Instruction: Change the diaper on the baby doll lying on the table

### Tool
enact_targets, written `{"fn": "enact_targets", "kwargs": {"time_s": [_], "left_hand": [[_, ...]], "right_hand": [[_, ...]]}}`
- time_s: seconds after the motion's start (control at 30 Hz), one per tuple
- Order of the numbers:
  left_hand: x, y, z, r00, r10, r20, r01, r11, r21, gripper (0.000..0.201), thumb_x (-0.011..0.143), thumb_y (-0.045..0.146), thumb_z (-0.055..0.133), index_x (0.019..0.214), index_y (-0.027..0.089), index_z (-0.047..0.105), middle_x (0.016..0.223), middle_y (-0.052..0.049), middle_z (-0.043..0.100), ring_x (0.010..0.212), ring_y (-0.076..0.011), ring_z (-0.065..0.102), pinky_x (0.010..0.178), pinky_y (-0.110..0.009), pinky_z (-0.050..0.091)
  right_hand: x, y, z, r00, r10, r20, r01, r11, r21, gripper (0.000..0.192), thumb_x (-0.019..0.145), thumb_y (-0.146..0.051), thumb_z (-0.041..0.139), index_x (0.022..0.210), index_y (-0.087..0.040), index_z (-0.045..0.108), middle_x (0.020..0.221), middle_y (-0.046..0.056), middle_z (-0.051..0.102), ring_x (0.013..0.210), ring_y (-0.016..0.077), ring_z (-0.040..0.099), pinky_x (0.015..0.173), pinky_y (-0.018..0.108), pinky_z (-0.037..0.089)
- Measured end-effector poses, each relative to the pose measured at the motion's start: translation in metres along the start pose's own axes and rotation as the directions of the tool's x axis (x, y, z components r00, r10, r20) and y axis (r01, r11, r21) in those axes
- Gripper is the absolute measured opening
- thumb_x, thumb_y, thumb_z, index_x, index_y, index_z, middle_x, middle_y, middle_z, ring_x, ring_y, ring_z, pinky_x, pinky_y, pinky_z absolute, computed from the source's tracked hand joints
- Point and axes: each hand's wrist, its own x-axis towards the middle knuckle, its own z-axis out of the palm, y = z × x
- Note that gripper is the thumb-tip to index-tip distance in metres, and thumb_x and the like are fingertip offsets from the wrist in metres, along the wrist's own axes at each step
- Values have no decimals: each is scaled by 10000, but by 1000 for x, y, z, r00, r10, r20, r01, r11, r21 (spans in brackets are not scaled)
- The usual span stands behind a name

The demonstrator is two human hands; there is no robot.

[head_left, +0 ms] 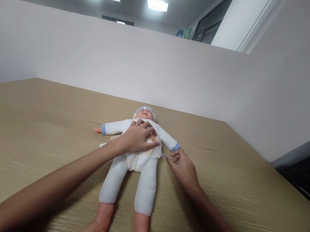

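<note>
A baby doll [146, 187] in white clothes with blue cuffs lies on its back, head away from me, arms spread. Around its hips is a white diaper [135, 163] with pale orange marks. My left hand [137, 136] rests flat over the doll's belly and the diaper's front, fingers spread. At the doll's side, on the right, my right hand [182, 168] pinches a thin white diaper tab [163, 155], close to the doll's cuffed hand. Another bit of white diaper edge [102, 144] sticks out on the left side.
The wooden table [54, 144] has a thin seam across it. A light wall [117, 57] rises behind its far edge. To the right, beyond the table, is a dark glossy object [307, 174], cut off by the frame.
</note>
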Motion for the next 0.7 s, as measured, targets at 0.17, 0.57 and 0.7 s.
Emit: {"fn": "enact_targets", "kwargs": {"time_s": [0.17,0.57,0.7], "left_hand": [[-3,-2,3,1000,-26,-10,26,1000,15,594,893,767,675,1245,290,708,1329,-107,667,1315,-434,490,1087,-604,413],[-3,-4,7,999,-35,-9,35,999,7,664,792,755,785,1261,294,698,1327,-114,665,1318,-434,484,1130,-626,376],[-3,-4,7,999,-37,-8,37,999,7,667,792,747,788,1268,288,698,1339,-113,661,1327,-431,479,1134,-621,375]], "right_hand": [[2,0,-6,990,103,92,-102,995,-16,367,846,-619,681,795,-272,575,731,13,687,706,232,640,621,317,383],[1,-7,-13,985,62,163,-67,997,28,336,848,-585,668,905,-259,610,695,-24,629,694,215,616,671,321,410],[2,-7,-13,974,89,207,-101,994,49,349,813,-599,678,825,-256,616,648,-25,596,643,205,561,635,315,357]]}}
